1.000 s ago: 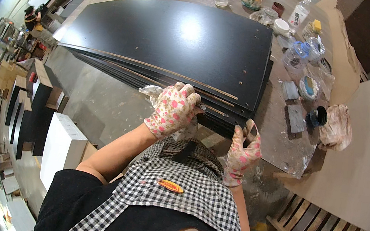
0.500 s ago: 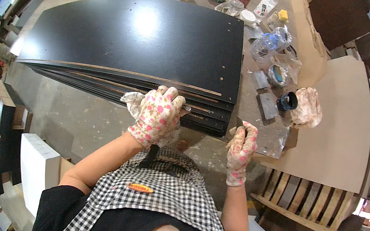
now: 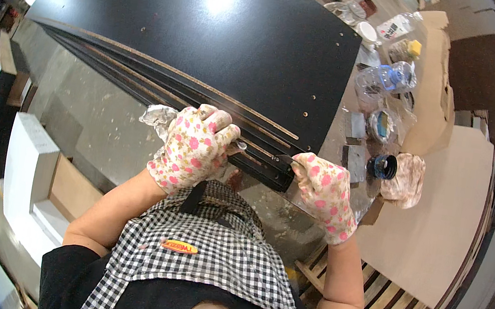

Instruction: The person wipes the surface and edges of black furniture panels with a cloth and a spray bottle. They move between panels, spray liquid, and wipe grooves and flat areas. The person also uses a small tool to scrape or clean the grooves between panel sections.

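Observation:
A stack of black panels (image 3: 229,57) with curved front edges lies on the table, and brown grooves run along those edges. My left hand (image 3: 195,147), in a white glove with pink flowers, is closed around a crumpled whitish wrapping (image 3: 156,116) in front of the stack. A bit of the wrapping pokes out at its right; whatever it contains is hidden. My right hand (image 3: 326,194), gloved alike, pinches a thin dark scraper blade (image 3: 285,158). The blade's tip is at the panel edges near the stack's right front corner; I cannot tell whether it touches them.
Right of the stack stand a clear jug with a blue cap (image 3: 391,78), a black ring-shaped lid (image 3: 383,166) and a stained cloth (image 3: 405,183). A beige board (image 3: 434,225) rests on a wooden pallet (image 3: 388,304). White box-like pieces (image 3: 30,168) stand at lower left.
My right hand has moved up and left, bringing the blade from beside the stack to its front edges. The view has turned, so the stack appears more tilted. My left hand keeps its hold.

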### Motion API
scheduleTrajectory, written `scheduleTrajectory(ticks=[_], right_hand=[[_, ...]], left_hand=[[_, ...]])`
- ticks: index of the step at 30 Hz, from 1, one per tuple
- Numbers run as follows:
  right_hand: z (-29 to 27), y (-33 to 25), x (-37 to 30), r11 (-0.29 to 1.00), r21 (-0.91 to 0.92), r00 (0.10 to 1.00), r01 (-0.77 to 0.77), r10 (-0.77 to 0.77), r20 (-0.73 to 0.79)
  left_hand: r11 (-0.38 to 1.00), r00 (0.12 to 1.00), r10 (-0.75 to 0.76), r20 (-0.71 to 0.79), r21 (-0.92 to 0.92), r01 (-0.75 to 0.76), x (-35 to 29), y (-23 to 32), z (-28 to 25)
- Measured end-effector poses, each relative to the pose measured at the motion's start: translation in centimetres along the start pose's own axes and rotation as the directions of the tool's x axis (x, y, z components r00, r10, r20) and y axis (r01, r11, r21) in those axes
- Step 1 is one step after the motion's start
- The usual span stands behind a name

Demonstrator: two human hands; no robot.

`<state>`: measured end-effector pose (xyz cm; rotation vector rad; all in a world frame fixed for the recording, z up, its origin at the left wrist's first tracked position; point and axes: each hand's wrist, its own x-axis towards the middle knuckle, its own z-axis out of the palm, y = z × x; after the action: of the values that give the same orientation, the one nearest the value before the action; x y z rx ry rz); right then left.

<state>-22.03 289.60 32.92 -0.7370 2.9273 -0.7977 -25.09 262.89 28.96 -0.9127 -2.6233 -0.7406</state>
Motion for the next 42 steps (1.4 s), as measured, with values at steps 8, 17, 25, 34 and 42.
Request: scheduleTrajectory(ticks=[8, 17, 25, 34, 42], right_hand=[[-0.2, 1.4, 0.8, 0.997, 0.049, 0.997, 0.067, -0.066, -0.028], [-0.5, 1.7, 2.3, 0.957, -0.044, 0.953, 0.288, -0.281, 0.115], [-1.4, 2.5, 2.2, 0.955, 0.066, 0.944, 0.288, -0.295, 0.147], [-1.1, 3.3, 1.9, 0.95, 0.006, 0.94, 0.312, -0.309, 0.142], [-0.4, 2.4, 1.8, 0.961, 0.022, 0.957, 0.275, -0.276, 0.09]], left_hand=[[0.996, 0.997, -0.063, -0.04, 0.055, 0.065, -0.9, 0.6, 0.0], [0.993, 0.993, -0.105, 0.048, 0.067, 0.102, -1.1, 0.5, 0.1], [0.992, 0.992, -0.109, -0.055, 0.061, 0.113, -0.9, 0.7, 0.1], [0.995, 0.991, -0.097, -0.091, 0.028, 0.1, -0.8, 0.4, 0.3], [0.993, 0.99, -0.11, -0.088, 0.032, 0.114, -0.8, 0.5, 0.5]])
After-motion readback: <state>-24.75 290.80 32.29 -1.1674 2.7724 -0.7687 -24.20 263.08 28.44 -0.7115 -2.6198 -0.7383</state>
